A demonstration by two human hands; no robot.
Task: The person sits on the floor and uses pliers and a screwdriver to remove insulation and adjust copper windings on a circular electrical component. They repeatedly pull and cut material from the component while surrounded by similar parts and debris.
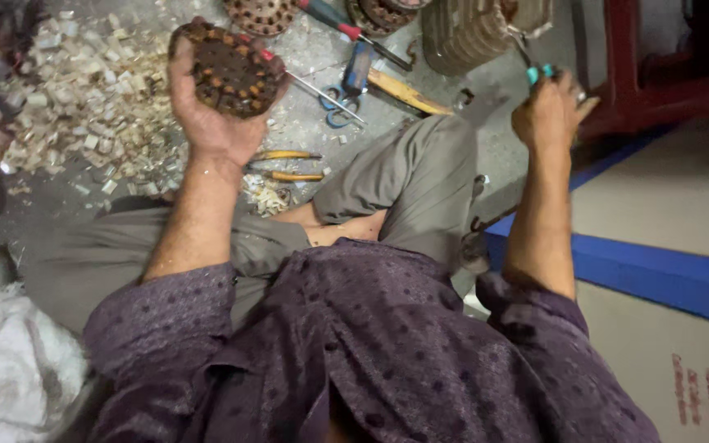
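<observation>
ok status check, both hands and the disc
Left hand gripping rusty disc, raised over floor. Right hand holding teal-handled tool. Nothing between them.

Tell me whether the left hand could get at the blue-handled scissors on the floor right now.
Probably not as it is: the left hand is full, closed around a rusty round disc. The scissors lie uncovered just beyond it, so the path is free, but the grip is taken.
</observation>
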